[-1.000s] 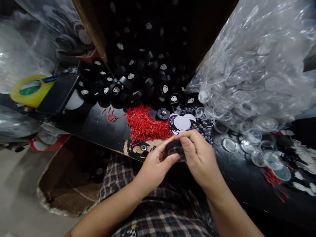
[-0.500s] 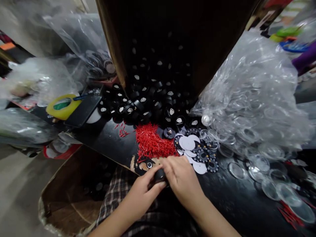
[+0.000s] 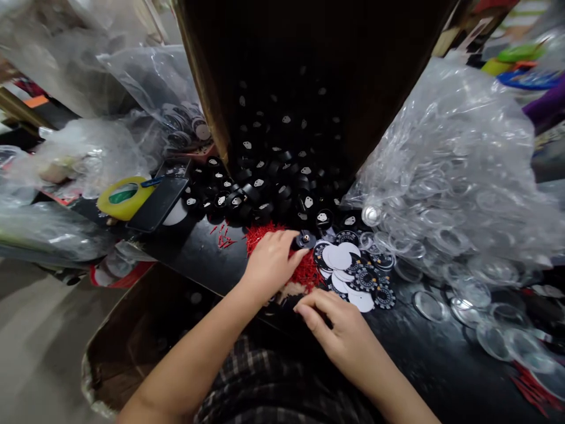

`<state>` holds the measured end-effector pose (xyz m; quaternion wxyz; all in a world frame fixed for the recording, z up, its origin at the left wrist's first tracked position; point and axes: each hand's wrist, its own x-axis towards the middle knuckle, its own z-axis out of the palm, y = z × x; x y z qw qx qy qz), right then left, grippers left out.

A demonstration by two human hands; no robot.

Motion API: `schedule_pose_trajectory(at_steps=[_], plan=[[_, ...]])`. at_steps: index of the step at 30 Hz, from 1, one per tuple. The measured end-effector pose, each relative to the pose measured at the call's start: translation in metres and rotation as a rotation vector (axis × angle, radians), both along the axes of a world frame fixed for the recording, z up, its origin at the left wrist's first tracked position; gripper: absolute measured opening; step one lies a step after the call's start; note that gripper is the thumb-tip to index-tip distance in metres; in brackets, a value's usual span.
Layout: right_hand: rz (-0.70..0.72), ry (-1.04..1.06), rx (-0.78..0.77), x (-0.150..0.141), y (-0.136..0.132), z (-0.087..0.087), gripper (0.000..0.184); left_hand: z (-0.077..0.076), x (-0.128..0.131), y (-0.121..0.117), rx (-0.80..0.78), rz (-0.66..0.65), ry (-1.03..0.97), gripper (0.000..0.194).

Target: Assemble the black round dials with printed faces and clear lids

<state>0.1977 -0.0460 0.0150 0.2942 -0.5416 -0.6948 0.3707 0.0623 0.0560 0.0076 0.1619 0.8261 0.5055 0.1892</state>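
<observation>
My left hand (image 3: 272,259) reaches over the pile of small red pointers (image 3: 309,272), its thumb and forefinger closed at the edge of a black round part (image 3: 305,238) with a brass-coloured centre. Nearer me, my right hand (image 3: 333,324) is curled with thumb and fingertips pressed together above the table edge. Whatever it may hold is too dark to make out. Just beyond the right hand lie printed black dial discs (image 3: 365,275), some turned white side up (image 3: 338,257).
A large open box (image 3: 205,88) spills black round cases (image 3: 282,191) onto the black table (image 3: 397,347). Clear plastic covers (image 3: 430,306) and their bag (image 3: 468,153) stand right. Left are a phone (image 3: 158,204), yellow tape roll (image 3: 126,199) and a lower carton (image 3: 106,359).
My hands have separated. The left moved forward from the black piece both held to the black round part by the red pile; the right stayed near the table edge, fingers curled.
</observation>
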Motion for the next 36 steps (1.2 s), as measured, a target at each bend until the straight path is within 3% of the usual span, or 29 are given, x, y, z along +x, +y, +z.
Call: schedule_pose_trajectory(at_steps=[2,4,9,11,13,16,18,21,26,31,36], plan=[[-0.045,0.024,-0.047,0.008,-0.006,-0.002,0.025,0.000,0.023,0.018,-0.003,-0.008,0.019,0.039],[-0.081,0.054,-0.092,0.015,-0.011,-0.006,0.027,-0.003,0.030,0.028,-0.013,-0.021,0.018,0.043],[-0.101,0.084,-0.128,0.025,-0.011,-0.012,0.029,-0.007,0.010,0.037,-0.049,-0.063,-0.085,0.044],[-0.122,0.091,-0.119,0.027,-0.004,-0.011,0.030,-0.006,0.001,0.035,-0.099,-0.034,-0.232,0.045],[-0.188,0.117,-0.080,0.027,0.005,-0.008,0.027,-0.004,-0.002,0.024,-0.316,0.035,-0.610,0.041],[-0.260,0.145,-0.012,0.022,0.019,-0.002,0.039,0.001,0.000,-0.001,-0.816,0.163,-1.279,0.029],[-0.244,0.122,0.032,0.018,0.023,0.001,0.046,0.003,0.002,-0.019,-1.036,0.215,-1.476,0.025],[-0.246,0.091,0.116,0.020,0.021,0.002,0.035,0.003,0.003,-0.037,-1.185,0.274,-1.560,0.023],[-0.468,-0.080,0.183,0.042,0.022,-0.008,0.026,-0.007,0.002,-0.042,-1.093,0.377,-1.551,0.024],[-0.441,-0.534,0.127,0.050,0.044,-0.024,0.043,-0.011,0.002,-0.041,-0.929,0.299,-1.483,0.035],[-0.469,-0.448,0.128,0.052,0.047,-0.029,0.037,-0.004,-0.006,-0.050,-0.960,0.339,-1.531,0.029]])
